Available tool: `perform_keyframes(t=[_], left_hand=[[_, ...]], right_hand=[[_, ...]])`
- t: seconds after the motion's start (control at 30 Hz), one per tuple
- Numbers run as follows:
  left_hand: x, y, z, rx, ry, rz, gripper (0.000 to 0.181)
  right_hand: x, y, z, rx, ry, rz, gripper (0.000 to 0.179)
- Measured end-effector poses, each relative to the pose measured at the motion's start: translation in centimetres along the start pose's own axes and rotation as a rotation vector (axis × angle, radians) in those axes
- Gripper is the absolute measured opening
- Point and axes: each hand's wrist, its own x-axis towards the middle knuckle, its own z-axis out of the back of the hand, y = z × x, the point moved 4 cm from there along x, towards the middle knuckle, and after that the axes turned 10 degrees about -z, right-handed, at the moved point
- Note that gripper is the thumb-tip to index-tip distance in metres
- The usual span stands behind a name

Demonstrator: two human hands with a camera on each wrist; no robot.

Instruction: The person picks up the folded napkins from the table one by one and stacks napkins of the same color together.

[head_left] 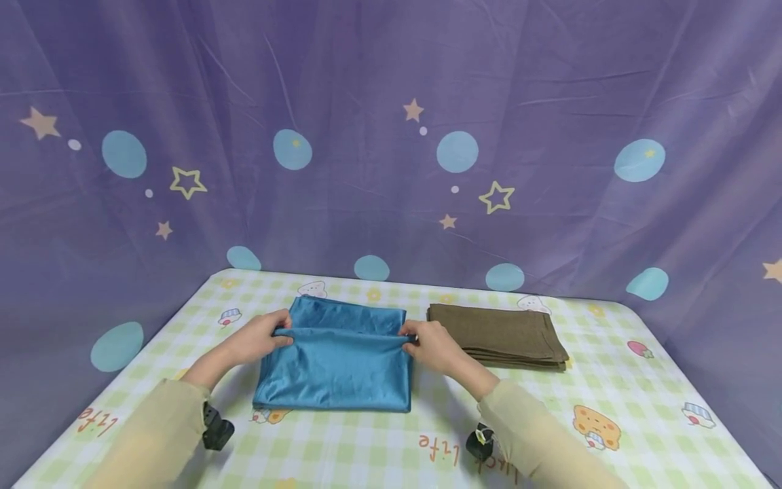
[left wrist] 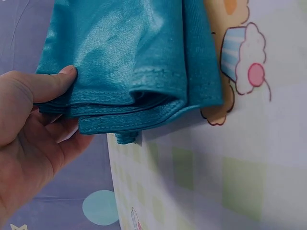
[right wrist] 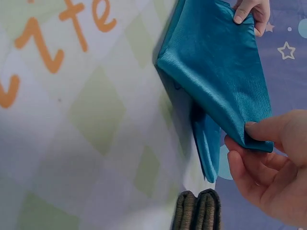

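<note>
Pale khaki sleeves reach forward over a table spread with a green-and-white checked, cartoon-printed cloth, a small black device hanging at each wrist. Between the two hands, left of the table's centre, sits a glossy teal-blue rectangle of folded fabric. The left hand pinches one end of its raised edge, thumb above and fingers beneath the layers; the right hand pinches the opposite corner between thumb and fingers. Behind that lifted edge, the far part of the fabric shows.

By all appearances a fold is in hand, the near panel being doubled over the rest. Next would likely come laying the held edge down level, aligning its corners with the layer beneath, then smoothing it; slippery-looking material could slide or leave the layers uneven.

Just to the right lies a flat, olive-brown stack of folded cloth, apart from the blue fabric and close to the right hand, which could brush it. A purple curtain printed with stars and blue ovals hangs behind the table.
</note>
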Motion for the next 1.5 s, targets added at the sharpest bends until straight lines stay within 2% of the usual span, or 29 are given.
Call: perform_keyframes(t=[0.33,0.6,0.77,1.0,1.33,1.5], left_hand=[[0.9,0.0,1.0,0.062,-0.078,0.007,0.02],[1.4,0.0,1.7,0.03,-0.134,0.02,0.014],[1.6,0.3,2.2,0.031,-0.175,0.017,0.011],[2.0,0.4,2.9,0.044,-0.204,0.052,0.01],[2.6,0.3,4.0,0.062,-0.255,0.058,0.011],[2.9,0.4,4.6,0.064,-0.275,0.073,0.012]], right_hand=[[0.8,0.1,1.0,-0.002,0.006,-0.033,0.016],[1.5,0.4,1.8,-0.002,-0.034,-0.052,0.017],[1.9,0.7,2.0,0.019,-0.03,-0.065,0.016],[2.4,1.2,2.6,0.021,-0.042,-0.079,0.013],[3.3,1.4,3.3,0.047,-0.065,-0.075,0.014],[3.6,1.5,3.5,0.073,-0.064,-0.099,0.016]])
